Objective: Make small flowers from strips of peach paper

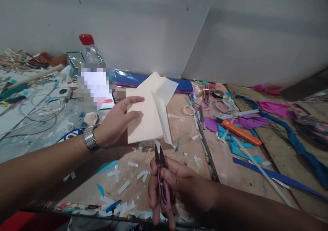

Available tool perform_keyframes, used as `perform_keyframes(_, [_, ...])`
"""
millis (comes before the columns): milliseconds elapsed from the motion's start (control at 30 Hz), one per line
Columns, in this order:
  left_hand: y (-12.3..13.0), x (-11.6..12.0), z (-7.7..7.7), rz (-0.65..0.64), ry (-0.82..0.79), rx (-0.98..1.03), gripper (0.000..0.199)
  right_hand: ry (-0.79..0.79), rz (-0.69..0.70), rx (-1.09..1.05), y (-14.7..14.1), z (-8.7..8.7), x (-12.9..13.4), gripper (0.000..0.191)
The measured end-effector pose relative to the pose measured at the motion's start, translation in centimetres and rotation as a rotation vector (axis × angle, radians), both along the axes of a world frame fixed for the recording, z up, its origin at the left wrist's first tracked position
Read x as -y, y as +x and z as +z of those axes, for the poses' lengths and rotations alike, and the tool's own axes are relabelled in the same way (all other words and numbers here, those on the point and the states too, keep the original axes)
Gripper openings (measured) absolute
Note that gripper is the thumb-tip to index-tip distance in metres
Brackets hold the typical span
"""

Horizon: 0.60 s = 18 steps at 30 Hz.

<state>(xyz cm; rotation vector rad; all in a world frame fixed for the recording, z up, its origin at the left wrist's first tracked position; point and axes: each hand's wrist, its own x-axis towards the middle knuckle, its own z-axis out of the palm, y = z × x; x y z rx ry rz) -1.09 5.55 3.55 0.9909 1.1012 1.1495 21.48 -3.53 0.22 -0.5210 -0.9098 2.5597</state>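
Note:
Cream-coloured folded paper (pixel 143 121) is in my left hand (pixel 120 116), whose thumb and forefinger lie over its near face. Its right-hand flap curls away, and more of the sheet fans out behind. Below it, my right hand (pixel 176 179) grips a pair of pink thread snips (pixel 163 186). Their dark blades point up toward the paper's lower edge, slightly apart from each other and not touching the paper. A watch is on my left wrist.
A phone (pixel 106 104) and a red-capped bottle (pixel 93 53) stand back left. Tape roll (pixel 189 110), orange box cutter (pixel 241 132) and coloured scraps lie right. Pliers (pixel 12 91) and cables lie left. Paper bits (pixel 124 187) litter the front; a wall rises behind.

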Motion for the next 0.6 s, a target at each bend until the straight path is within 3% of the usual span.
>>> perform_keyframes(267, [-0.29, -0.18, 0.09, -0.008, -0.007, -0.022, 0.044, -0.009, -0.105, -0.023, 0.1, 0.31, -0.1, 0.044])
perform_keyframes(600, [-0.24, -0.04, 0.19, -0.012, -0.015, -0.022, 0.04, -0.054, -0.044, -0.056, 0.22, -0.24, -0.04, 0.038])
